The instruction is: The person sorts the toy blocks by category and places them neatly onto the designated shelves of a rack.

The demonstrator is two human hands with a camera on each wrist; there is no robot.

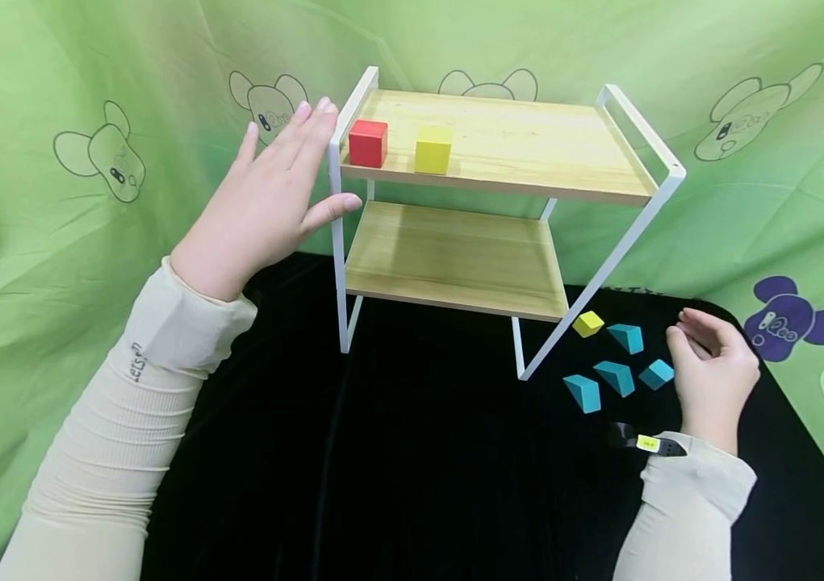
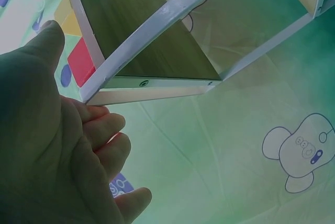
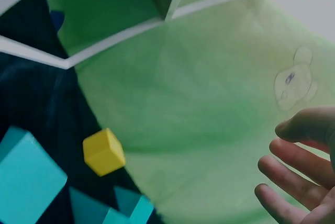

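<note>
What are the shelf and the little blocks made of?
The shelf boards look like light wood, since grain lines show; its frame seems white-painted metal, thin and smooth. The red block and yellow block look like matte painted wood, though plastic is possible.

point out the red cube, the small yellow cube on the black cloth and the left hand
red cube (image 1: 368,144), head view, front face
small yellow cube (image 1: 588,323), head view, top face
left hand (image 1: 266,202), head view, back of hand
</note>
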